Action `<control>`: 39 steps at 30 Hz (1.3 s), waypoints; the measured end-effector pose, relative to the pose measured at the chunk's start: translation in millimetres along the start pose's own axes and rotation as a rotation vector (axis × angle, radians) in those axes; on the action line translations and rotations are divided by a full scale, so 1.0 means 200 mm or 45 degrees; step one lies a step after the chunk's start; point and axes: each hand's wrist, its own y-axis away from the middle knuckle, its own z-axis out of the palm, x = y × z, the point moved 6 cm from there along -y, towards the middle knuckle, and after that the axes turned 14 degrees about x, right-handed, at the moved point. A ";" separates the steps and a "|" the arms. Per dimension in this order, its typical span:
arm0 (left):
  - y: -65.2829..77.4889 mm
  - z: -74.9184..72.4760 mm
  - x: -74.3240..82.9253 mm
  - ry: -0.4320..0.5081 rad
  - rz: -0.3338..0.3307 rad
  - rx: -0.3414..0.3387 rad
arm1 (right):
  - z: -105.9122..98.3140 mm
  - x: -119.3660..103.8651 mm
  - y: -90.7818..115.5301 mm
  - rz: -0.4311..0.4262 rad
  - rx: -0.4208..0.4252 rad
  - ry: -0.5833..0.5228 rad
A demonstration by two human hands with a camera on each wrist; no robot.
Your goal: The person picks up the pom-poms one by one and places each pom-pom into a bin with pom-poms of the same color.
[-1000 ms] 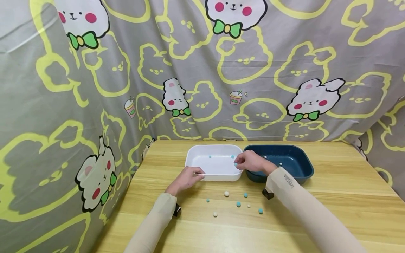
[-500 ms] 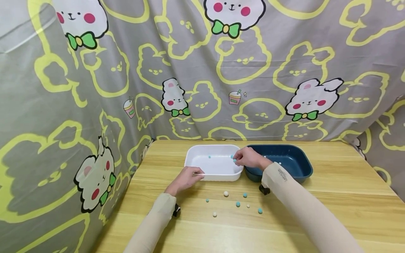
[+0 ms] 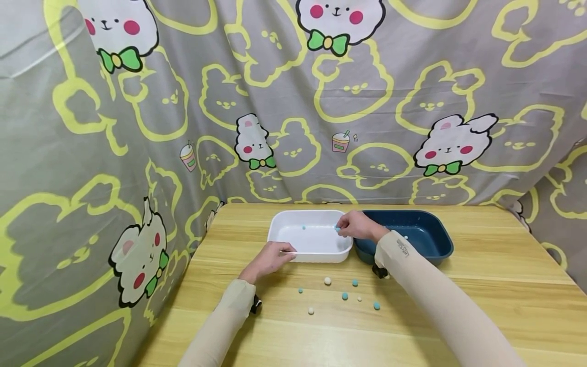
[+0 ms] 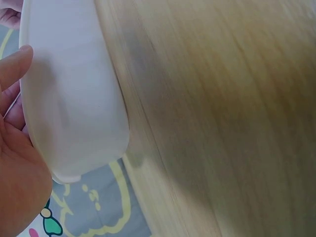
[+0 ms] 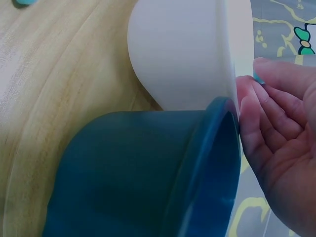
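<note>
My left hand (image 3: 270, 259) grips the front left rim of a white plastic tub (image 3: 309, 257). In the left wrist view its thumb (image 4: 19, 64) lies at the rim, with the other fingers on the far side of it. Over the tub's right end, my right hand (image 3: 359, 226) pinches a small blue ball (image 3: 338, 229). The right wrist view shows only a sliver of this ball (image 5: 257, 77) between thumb and fingertips. Another small blue ball (image 3: 303, 228) lies inside the white tub.
A dark blue tub (image 3: 442, 244) stands against the white tub's right side, with a small white ball (image 3: 405, 237) inside. Several blue and white balls, among them a white ball (image 3: 327, 281) and a blue ball (image 3: 376, 306), lie on the wooden table (image 3: 275, 336). A patterned curtain (image 3: 284, 102) hangs behind.
My right hand has moved slightly left and away from me over the white tub, carrying the blue ball. My left hand stays on the rim.
</note>
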 end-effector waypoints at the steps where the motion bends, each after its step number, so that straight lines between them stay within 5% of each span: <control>1: 0.00 0.00 0.00 0.003 -0.001 0.001 | 0.00 0.00 0.00 0.009 0.003 -0.002; 39: 0.00 0.01 -0.01 0.039 -0.017 0.003 | 0.05 -0.02 -0.11 0.023 -0.036 0.092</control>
